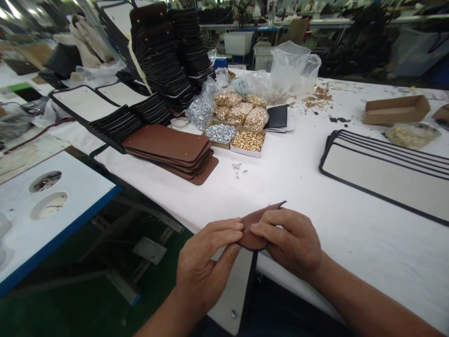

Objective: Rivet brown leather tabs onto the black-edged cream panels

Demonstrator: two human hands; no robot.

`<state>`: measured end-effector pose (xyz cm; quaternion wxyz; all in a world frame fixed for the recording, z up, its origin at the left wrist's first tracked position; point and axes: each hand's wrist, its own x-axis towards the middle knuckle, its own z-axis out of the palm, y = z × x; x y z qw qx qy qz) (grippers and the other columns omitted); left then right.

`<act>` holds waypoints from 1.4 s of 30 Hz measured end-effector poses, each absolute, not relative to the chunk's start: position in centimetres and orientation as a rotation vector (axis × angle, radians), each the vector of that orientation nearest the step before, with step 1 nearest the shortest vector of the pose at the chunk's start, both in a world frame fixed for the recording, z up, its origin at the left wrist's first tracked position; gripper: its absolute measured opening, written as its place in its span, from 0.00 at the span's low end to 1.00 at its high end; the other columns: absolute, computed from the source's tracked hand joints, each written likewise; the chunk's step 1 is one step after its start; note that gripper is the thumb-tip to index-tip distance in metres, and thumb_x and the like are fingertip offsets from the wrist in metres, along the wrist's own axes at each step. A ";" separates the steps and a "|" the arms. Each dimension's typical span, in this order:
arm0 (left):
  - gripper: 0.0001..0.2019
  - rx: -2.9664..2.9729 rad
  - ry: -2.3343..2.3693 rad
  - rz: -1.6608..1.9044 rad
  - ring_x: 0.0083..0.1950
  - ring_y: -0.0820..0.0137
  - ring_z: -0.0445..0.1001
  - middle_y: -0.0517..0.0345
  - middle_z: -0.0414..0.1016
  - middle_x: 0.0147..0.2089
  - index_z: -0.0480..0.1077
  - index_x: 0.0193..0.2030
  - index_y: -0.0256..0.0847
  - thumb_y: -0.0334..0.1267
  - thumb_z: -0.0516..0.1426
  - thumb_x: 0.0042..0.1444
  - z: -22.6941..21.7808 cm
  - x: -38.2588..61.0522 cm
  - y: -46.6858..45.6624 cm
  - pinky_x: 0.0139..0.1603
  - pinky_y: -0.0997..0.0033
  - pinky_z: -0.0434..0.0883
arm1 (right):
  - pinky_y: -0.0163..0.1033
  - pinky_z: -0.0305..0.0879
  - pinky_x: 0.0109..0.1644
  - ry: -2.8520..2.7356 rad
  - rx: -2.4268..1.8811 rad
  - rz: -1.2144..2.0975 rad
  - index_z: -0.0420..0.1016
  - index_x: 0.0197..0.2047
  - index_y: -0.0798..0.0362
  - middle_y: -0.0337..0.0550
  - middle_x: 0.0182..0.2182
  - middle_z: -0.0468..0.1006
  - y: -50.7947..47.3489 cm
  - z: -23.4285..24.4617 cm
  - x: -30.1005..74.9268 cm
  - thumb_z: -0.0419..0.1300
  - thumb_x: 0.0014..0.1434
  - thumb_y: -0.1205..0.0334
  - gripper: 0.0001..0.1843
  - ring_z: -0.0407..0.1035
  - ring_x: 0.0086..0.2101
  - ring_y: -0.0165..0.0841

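Brown leather piece point(257, 224) matt, smooth; table cloth point(301, 187) white.

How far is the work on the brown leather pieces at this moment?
Done: I cannot tell; no finished pile stands clearly apart. In hand: the left hand and right hand pinch one brown piece at the edge of the table. Left: probably much, since a stack of brown pieces lies beside full boxes of silver studs and gold studs.

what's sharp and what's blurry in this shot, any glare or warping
Head view: the left hand, right hand and the brown leather piece they pinch are sharp; the far background along the top is soft; ceiling lights flare at top left; the white table looks bowed, wide-lens distortion.
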<state>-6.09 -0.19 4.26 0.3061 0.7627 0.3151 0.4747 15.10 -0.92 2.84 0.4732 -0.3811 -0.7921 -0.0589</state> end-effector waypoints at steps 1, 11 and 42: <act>0.17 2.073 0.837 1.249 0.53 0.67 0.82 0.57 0.82 0.51 0.76 0.48 0.44 0.19 0.63 0.58 4.4 -6.2 -0.1 0.54 0.66 0.80 | 0.35 0.68 0.34 -1.943 -0.932 -0.150 0.76 0.43 0.52 0.40 0.32 0.80 -0.9 2.9 15.1 0.63 0.62 0.72 0.07 0.72 0.30 0.29; 0.15 2.242 0.767 1.199 0.49 0.70 0.81 0.51 0.83 0.47 0.76 0.47 0.37 0.18 0.63 0.58 5.8 -6.5 0.7 0.50 0.72 0.80 | 0.33 0.74 0.40 -2.039 -0.907 -0.109 0.74 0.52 0.55 0.47 0.42 0.84 -0.8 2.8 15.1 0.63 0.65 0.70 0.12 0.79 0.40 0.30; 0.14 2.225 0.787 1.243 0.49 0.71 0.82 0.53 0.84 0.46 0.77 0.46 0.36 0.17 0.64 0.56 5.1 -6.0 -0.2 0.52 0.75 0.79 | 0.40 0.68 0.36 -2.089 -0.940 0.008 0.72 0.49 0.55 0.47 0.37 0.84 -1.3 2.3 14.8 0.58 0.63 0.71 0.11 0.78 0.35 0.36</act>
